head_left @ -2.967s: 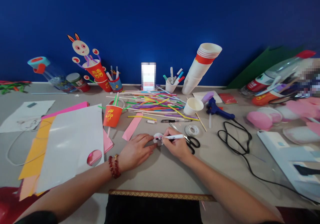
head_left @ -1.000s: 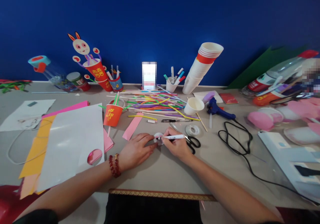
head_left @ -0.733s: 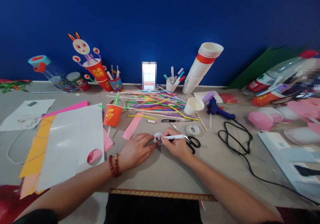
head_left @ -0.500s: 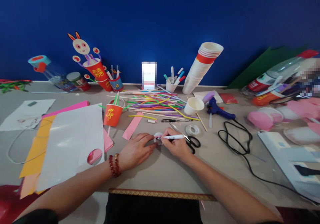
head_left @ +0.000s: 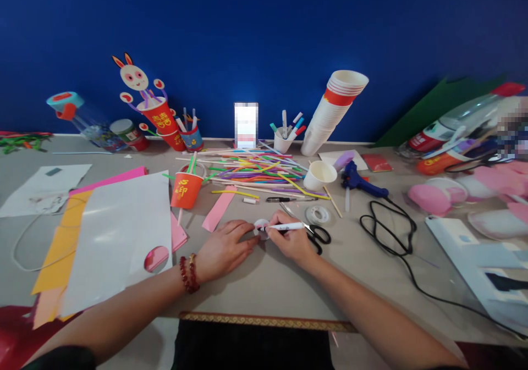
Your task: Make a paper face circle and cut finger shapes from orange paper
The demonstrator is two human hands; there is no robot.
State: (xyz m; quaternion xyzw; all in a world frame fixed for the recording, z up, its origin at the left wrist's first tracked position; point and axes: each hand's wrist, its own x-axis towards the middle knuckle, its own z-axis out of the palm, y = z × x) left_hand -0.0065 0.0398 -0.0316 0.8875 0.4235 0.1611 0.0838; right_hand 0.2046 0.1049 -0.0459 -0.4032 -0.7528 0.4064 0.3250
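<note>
Near the table's front edge, at its middle, a small white paper disc (head_left: 260, 227) lies flat under the left hand (head_left: 223, 250), whose spread fingertips press its left side. Just right of it, the right hand (head_left: 291, 240) pinches a white marker (head_left: 284, 226), long axis running left-right, tip touching the disc; scissors (head_left: 317, 233) lie just beyond.

Coloured straws (head_left: 251, 175) sprawl mid-table, a stack of paper cups (head_left: 330, 111) leans behind (tilted), blue glue gun (head_left: 359, 183) lies right.
</note>
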